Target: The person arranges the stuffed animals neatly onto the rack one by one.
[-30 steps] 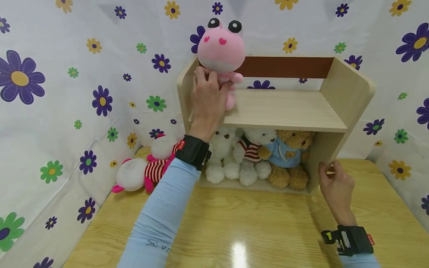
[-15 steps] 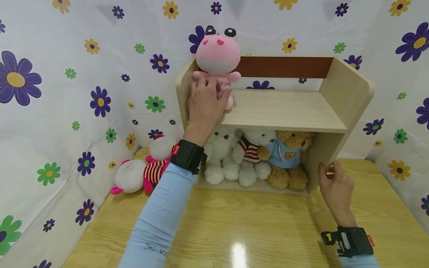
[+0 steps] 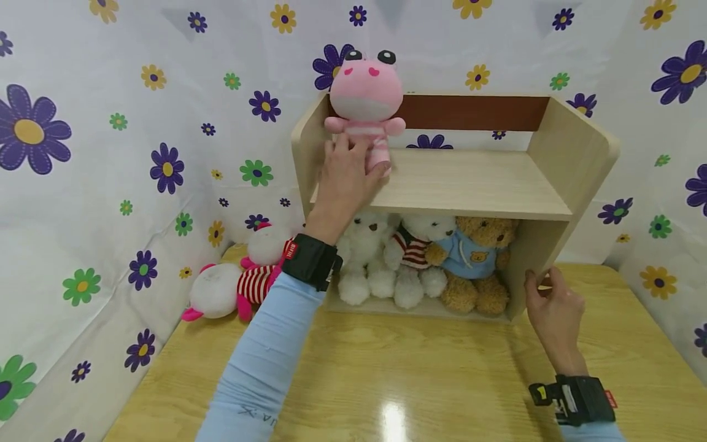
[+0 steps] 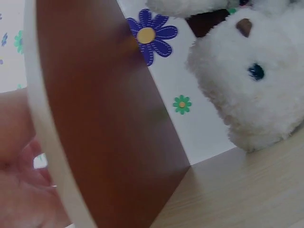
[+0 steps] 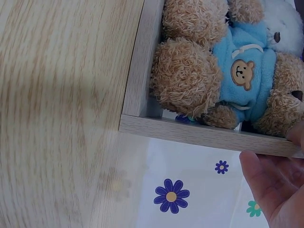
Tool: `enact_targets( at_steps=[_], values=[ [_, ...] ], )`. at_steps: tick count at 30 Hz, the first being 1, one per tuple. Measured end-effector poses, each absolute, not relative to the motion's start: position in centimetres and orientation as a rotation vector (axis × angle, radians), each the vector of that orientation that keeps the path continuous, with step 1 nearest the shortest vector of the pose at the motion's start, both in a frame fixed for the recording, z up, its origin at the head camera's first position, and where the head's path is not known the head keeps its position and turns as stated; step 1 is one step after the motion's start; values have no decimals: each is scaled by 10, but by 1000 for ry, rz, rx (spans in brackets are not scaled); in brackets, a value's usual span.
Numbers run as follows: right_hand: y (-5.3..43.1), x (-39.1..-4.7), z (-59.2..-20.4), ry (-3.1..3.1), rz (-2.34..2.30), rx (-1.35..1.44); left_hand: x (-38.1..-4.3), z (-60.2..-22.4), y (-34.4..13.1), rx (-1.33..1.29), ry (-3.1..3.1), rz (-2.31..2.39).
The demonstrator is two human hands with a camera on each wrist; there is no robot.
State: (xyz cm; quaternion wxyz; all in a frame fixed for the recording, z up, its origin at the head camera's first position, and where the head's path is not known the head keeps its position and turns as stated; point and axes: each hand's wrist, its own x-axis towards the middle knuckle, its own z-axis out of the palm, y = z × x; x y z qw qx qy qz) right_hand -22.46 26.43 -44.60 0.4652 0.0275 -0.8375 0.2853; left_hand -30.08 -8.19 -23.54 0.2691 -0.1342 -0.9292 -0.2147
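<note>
On the upper board of a small wooden shelf (image 3: pixel 475 178) sits a pink plush toy (image 3: pixel 367 86), black eyes on top of its head, upright at the left end. My left hand (image 3: pixel 345 184) holds its lower body, fingers across the belly and thumb by a leg. In the left wrist view, part of that hand shows behind the shelf's side panel (image 4: pixel 95 123); the toy is out of that view. Low on the shelf's right panel, my right hand (image 3: pixel 555 313) pinches the front edge, thumb and fingers on either side of the panel (image 5: pixel 199 133).
In the lower compartment sit a white plush (image 3: pixel 361 264), a white plush in a striped top (image 3: pixel 414 248) and a brown teddy bear (image 3: pixel 469 255) in blue. Two white-and-pink plush toys (image 3: pixel 215 291) lie on the table (image 3: pixel 353 380) left of the shelf.
The pink plush toy has come down and straightened up on the upper board, shifting slightly right at the end. My left hand has slid lower on its body. My right hand has stayed put.
</note>
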Motion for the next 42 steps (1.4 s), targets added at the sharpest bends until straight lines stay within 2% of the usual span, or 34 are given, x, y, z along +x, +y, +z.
enact_targets(
  at_steps=[10,30,42],
  values=[
    [264,-224,-445,-2047,705,69,-301,-237,-84,-474,-2567,-341],
    [260,-224,-446,-2077,720,65,-312,-234,-80,-317,-2740,-276],
    [262,-224,-446,-2083,714,35,-315,-234,-79,-308,-2748,-351]
  ],
)
